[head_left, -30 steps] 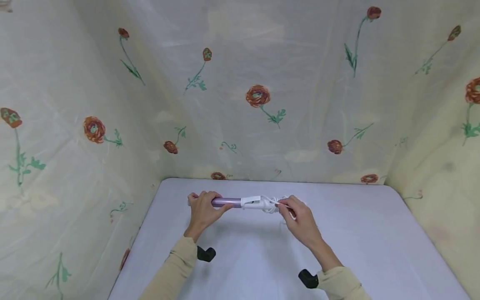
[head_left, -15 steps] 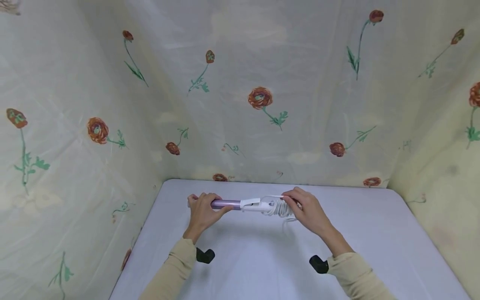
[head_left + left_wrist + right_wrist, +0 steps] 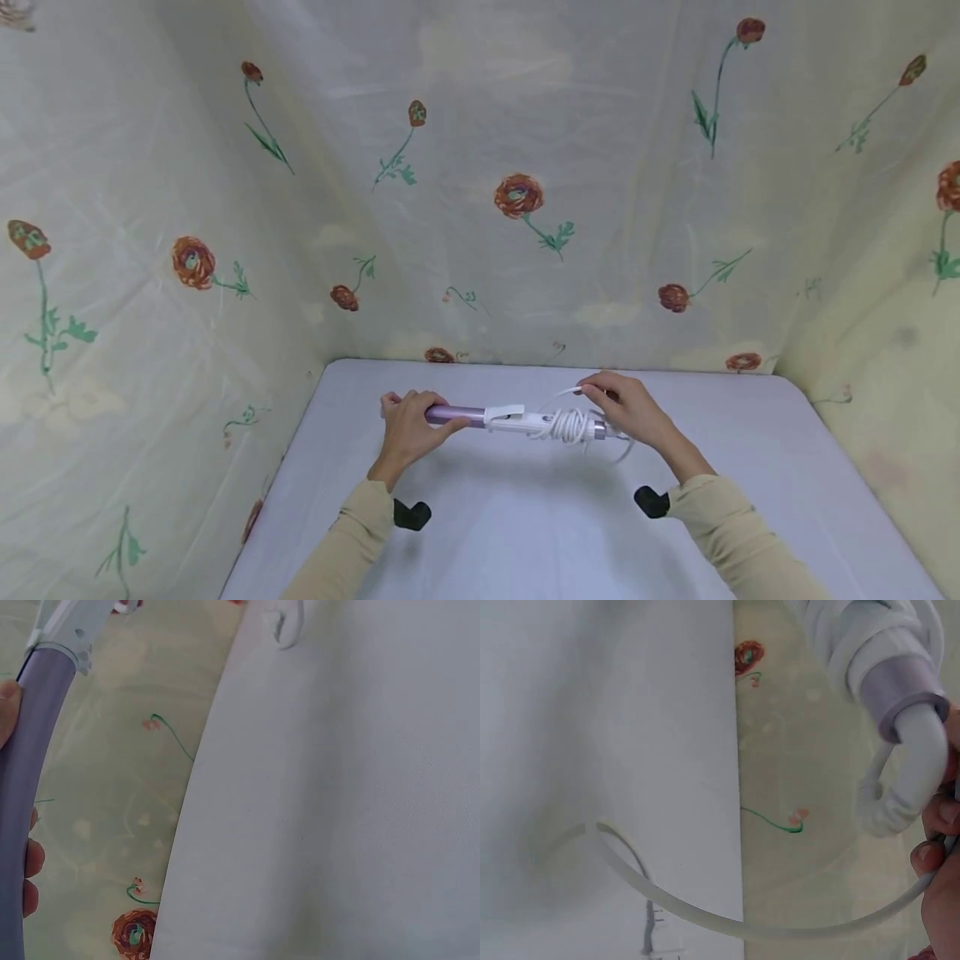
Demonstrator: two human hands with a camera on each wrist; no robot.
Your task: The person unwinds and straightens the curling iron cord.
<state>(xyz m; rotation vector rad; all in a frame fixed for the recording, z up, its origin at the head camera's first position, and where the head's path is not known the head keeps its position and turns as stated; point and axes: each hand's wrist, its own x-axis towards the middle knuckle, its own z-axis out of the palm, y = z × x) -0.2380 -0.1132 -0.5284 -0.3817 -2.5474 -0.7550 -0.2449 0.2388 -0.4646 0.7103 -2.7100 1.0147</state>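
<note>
A curling iron point(image 3: 459, 416) with a purple barrel and a white handle is held level above the table. My left hand point(image 3: 409, 427) grips its barrel, thumb along the near side; in the left wrist view the fingers wrap behind the purple barrel point(image 3: 31, 750). White cord point(image 3: 568, 426) lies in several turns round the handle. Beside the handle's end, my right hand point(image 3: 632, 410) pinches a length of that cord. The right wrist view has the purple ring point(image 3: 901, 688) at the handle's end, the cord's bent base, and a loose cord length point(image 3: 765, 931) running from my fingers.
A white-covered table point(image 3: 510, 533) lies beneath both hands. Flower-printed cloth point(image 3: 600, 167) surrounds it at the back and both sides. Dark wrist-mounted pieces point(image 3: 412, 515) stick out near both cuffs.
My right hand has moved right and up from the handle to beyond its end, drawing a cord strand with it. The handle's purple end has come into view. My left hand keeps its grip.
</note>
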